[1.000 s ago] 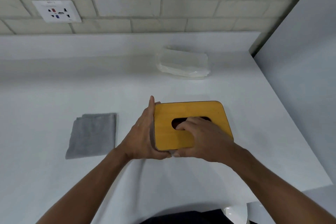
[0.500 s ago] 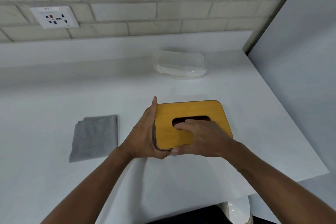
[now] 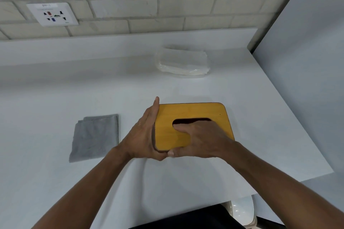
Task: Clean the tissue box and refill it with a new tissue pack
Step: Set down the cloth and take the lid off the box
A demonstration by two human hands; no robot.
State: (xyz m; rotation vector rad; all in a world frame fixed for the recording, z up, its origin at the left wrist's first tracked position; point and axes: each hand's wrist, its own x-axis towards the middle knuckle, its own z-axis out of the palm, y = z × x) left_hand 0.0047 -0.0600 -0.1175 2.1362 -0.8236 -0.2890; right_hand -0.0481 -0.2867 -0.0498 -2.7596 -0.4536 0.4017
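Left hand [image 3: 144,134] grips the tissue box [image 3: 193,115] left end; right hand [image 3: 200,138] grips its lid, fingers hooked into the slot. Cloth [image 3: 95,136] and tissue pack [image 3: 183,62] lie apart on the counter [image 3: 55,89].

White bench [image 3: 55,89], three items.
1. Tissue box [image 3: 193,113], yellow wooden top with an oval slot, mid-bench toward the right edge. Left hand [image 3: 143,135] cupped round its left end. Right hand [image 3: 201,139] has its fingers hooked into the slot and its thumb on the near edge.
2. Grey cloth [image 3: 95,135], folded flat, left of the box and apart from it.
3. Tissue pack [image 3: 183,63], clear wrap, near the back edge toward the right corner.

Wall socket [image 3: 53,14] on the brick wall, above the back left.
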